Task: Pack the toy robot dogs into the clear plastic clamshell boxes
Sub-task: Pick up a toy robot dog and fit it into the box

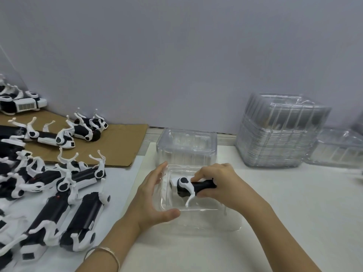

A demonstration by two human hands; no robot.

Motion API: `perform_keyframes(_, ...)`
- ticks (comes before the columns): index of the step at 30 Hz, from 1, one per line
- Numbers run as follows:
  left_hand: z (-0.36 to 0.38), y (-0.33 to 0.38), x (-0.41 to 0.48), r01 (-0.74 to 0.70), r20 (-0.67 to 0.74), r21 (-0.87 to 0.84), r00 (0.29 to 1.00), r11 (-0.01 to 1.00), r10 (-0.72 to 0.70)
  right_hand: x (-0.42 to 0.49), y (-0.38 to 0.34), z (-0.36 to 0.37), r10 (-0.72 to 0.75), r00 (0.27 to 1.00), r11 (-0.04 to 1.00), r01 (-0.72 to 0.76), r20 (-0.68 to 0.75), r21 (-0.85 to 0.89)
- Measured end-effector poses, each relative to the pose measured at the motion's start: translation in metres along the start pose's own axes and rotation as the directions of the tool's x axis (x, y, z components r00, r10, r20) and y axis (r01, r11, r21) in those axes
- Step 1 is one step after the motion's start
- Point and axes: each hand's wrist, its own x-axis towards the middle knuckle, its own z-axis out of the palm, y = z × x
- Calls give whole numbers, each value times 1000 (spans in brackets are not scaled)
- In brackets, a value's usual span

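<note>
The left grip clasps the box by its left wall, thumb on the near rim. The right grip is wrapped round the dog, low in the box. The dog lies long-ways left to right, like the box. The lid stands open behind. More dogs lie left, spare boxes far right.

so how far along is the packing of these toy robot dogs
Early. No filled, closed box shows. In hand: the right hand grips a black-and-white toy robot dog inside the open clear plastic clamshell box, which the left hand holds by its side. Left: the lid to shut, the pile of unpacked dogs, the stack of empty clamshells.
</note>
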Motion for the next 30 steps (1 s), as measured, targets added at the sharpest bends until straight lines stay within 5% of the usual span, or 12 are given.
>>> perform_keyframes(4, -4, 23, 14, 229, 95, -175, 972, 958, -215, -1, -1, 1, 30, 999, 999, -29, -15, 12)
perform_keyframes(7, 1, 42, 28, 342, 197, -39, 924, 939, -328, 1, -1, -1, 65, 998, 997, -65, 4, 43)
perform_keyframes(21, 2, 50, 28, 288, 35, 76, 956, 955, -291, 7, 0, 1, 99, 995, 995, -98, 17, -13)
perform_keyframes(26, 3, 51, 26, 291, 38, 60, 955, 955, -293, 0, 9, -20, 62, 996, 992, -55, -60, 113)
perform_keyframes(30, 3, 50, 26, 284, 39, 57, 957, 957, -286, -11, 28, -40, 282, 944, 929, -313, 173, 195)
